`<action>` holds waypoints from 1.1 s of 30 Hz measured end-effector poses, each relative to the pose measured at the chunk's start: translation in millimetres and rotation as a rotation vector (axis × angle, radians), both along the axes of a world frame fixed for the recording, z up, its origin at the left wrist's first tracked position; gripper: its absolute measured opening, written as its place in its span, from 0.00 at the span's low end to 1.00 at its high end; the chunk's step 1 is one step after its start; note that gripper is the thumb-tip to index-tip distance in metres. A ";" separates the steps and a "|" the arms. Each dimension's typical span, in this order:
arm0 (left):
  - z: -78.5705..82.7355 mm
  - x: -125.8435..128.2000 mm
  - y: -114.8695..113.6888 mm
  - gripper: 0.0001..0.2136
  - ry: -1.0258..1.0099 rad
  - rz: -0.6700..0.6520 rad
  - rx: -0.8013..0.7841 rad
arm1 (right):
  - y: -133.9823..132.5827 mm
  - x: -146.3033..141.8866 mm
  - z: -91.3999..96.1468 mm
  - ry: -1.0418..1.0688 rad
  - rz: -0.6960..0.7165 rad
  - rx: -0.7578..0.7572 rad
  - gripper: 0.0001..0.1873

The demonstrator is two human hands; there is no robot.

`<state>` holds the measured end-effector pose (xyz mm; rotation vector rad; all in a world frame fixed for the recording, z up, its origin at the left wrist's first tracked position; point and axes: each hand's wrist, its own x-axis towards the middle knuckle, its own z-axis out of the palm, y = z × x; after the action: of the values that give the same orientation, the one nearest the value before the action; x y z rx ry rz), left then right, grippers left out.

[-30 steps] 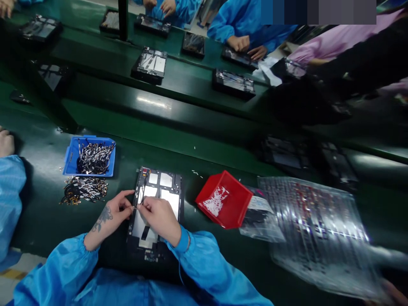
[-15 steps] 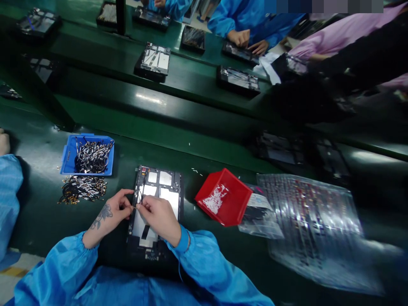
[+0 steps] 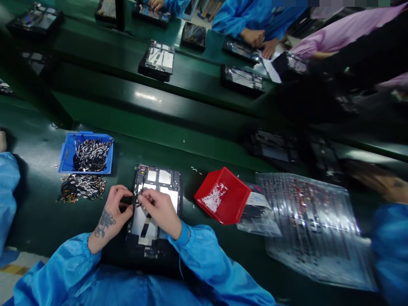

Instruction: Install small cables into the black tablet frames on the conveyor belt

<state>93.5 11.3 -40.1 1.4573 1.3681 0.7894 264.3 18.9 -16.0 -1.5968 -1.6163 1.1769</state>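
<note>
An opened tablet [image 3: 153, 176], with pale metal plates inside a black frame, lies in front of me. Over its left side, my right hand [image 3: 159, 208] pinches a thin black cable [image 3: 137, 204] between thumb and forefinger. Part of that cable is hidden by the fingers. My left hand [image 3: 114, 210] rests along the tablet's left edge, its thumb and forefinger apart in a curve with nothing visible between them. A black strip [image 3: 145, 228] lies across the plate below my right hand.
Left stand a blue bin [image 3: 64, 156] of cables and a loose cable pile [image 3: 83, 188]. Right are a red bin [image 3: 234, 199] with small white pieces, a plastic bag [image 3: 259, 221] and clear trays [image 3: 314, 229]. A co-worker's arm [image 3: 390, 221] reaches in at right.
My left thumb and forefinger have parted from near the right fingertips. My right hand has shifted slightly up with the cable. A co-worker's arm has come in at the right edge.
</note>
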 end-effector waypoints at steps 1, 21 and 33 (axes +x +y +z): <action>-0.5 -0.7 0.0 0.09 0.003 -0.038 0.050 | 1.2 2.9 0.6 -0.034 0.000 0.022 0.07; -0.9 -8.5 5.9 0.20 0.156 -0.342 0.202 | 12.2 6.8 -2.6 -0.150 -0.012 0.048 0.03; 0.4 -8.3 6.5 0.19 0.153 -0.349 0.190 | 10.4 5.0 -0.5 -0.297 -0.077 0.100 0.07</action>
<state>85.2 17.8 -39.7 1.8758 1.1253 0.6020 269.3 29.3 -16.5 -1.8165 -1.7466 0.8356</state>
